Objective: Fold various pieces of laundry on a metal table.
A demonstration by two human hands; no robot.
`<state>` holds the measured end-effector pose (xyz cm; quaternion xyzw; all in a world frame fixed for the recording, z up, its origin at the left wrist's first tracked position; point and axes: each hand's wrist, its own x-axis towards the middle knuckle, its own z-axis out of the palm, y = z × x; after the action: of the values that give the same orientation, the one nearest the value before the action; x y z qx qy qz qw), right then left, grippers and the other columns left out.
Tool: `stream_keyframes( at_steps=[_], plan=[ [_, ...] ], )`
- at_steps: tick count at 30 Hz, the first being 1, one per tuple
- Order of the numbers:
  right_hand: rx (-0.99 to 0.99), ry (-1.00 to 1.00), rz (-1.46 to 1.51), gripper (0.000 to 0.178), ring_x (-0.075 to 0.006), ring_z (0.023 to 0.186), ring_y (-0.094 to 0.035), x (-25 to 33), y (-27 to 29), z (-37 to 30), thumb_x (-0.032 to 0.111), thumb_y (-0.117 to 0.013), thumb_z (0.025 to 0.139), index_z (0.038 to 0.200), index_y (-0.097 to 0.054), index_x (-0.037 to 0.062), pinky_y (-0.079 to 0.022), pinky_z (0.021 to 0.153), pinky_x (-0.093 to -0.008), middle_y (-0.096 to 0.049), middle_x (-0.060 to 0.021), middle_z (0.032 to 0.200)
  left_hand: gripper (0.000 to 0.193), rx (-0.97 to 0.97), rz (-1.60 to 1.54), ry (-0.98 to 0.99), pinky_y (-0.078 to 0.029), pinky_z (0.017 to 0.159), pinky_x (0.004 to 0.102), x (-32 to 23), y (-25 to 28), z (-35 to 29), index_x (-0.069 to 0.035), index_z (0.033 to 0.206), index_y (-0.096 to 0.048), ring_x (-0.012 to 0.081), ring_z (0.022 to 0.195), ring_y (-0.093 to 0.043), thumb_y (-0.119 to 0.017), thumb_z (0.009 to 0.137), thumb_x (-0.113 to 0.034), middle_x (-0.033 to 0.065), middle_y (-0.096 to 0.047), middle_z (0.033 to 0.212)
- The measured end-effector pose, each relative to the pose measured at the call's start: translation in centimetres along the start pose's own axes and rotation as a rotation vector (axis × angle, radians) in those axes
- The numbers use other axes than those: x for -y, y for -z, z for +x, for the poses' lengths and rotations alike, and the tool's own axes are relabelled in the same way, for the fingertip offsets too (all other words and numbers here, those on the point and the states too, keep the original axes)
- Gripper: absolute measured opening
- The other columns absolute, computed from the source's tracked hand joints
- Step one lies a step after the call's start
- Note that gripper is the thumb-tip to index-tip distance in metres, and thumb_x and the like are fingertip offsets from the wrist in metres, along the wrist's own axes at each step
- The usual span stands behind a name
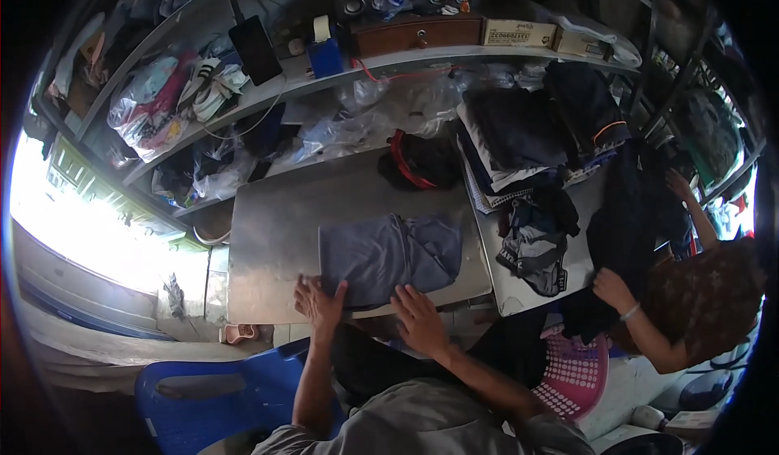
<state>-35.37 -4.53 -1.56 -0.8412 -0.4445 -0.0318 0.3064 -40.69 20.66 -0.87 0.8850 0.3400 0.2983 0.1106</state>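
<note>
A grey-blue folded garment lies on the metal table in front of me, its right part wrinkled and overlapped. At its near left corner is my left hand, fingers spread, partly over the table edge. My right hand rests by the garment's near edge, fingers stretched out and touching or just short of the cloth. Neither hand grips anything. Behind the garment sits a black cloth item with red trim.
Stacked folded clothes and crumpled underwear lie on the right-hand table. A co-worker's hand holds dark cloth there. A pink basket stands below, a blue chair at left, a shelf at back.
</note>
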Motion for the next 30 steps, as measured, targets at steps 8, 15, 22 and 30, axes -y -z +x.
stream_keyframes(
  at_steps=[8, 15, 22, 30],
  plan=[
    [0.015, -0.088, -0.150, 0.069, -0.0347, 0.157, -0.030, -0.4, -0.3, -1.8, 0.021, -0.070, 0.090, 0.154, -0.048, 0.0056, -0.026, 0.126, -0.0534, -0.036, -0.0162, 0.167, 0.029, 0.306, -0.484, -0.126, -0.054, 0.073, 0.0453, -6.4, -0.7, 6.4, 0.001, 0.103, -0.069, 0.0377, 0.088, -0.072, -0.077, 0.087, -0.021, 0.0215, -0.071, 0.098],
    [0.205, -0.055, -0.051, 0.066, -0.0348, 0.150, -0.040, -1.6, -0.6, -2.1, 0.026, -0.071, 0.089, 0.150, -0.053, 0.0080, -0.030, 0.123, -0.0539, -0.047, -0.0161, 0.158, 0.037, 0.576, -0.726, -0.549, -0.056, 0.081, 0.0507, -18.8, -6.1, 0.4, -0.003, 0.119, -0.063, 0.0433, 0.093, -0.070, -0.076, 0.093, -0.026, 0.0228, -0.071, 0.118],
    [0.455, -0.686, 0.403, 0.060, -0.0403, 0.140, -0.047, -4.9, 6.0, 1.2, 0.028, -0.075, 0.085, 0.141, -0.061, 0.0112, -0.041, 0.112, -0.0569, -0.051, -0.0195, 0.150, 0.050, 0.420, -0.342, -0.438, -0.050, 0.100, 0.0508, -15.3, -5.6, 0.0, -0.008, 0.137, -0.061, 0.0445, 0.116, -0.063, -0.076, 0.091, -0.023, 0.0284, -0.060, 0.136],
    [-0.251, -0.553, 0.626, 0.058, -0.0358, 0.120, -0.063, -10.6, 5.2, 11.3, 0.002, -0.064, 0.075, 0.132, -0.068, 0.0066, -0.051, 0.099, -0.0373, -0.063, -0.0199, 0.129, 0.071, 0.730, -0.717, -0.065, -0.044, 0.111, 0.0515, -16.3, -7.9, 2.3, -0.007, 0.151, -0.054, 0.0497, 0.133, -0.050, -0.078, 0.085, -0.010, 0.0310, -0.046, 0.146]
  ],
)
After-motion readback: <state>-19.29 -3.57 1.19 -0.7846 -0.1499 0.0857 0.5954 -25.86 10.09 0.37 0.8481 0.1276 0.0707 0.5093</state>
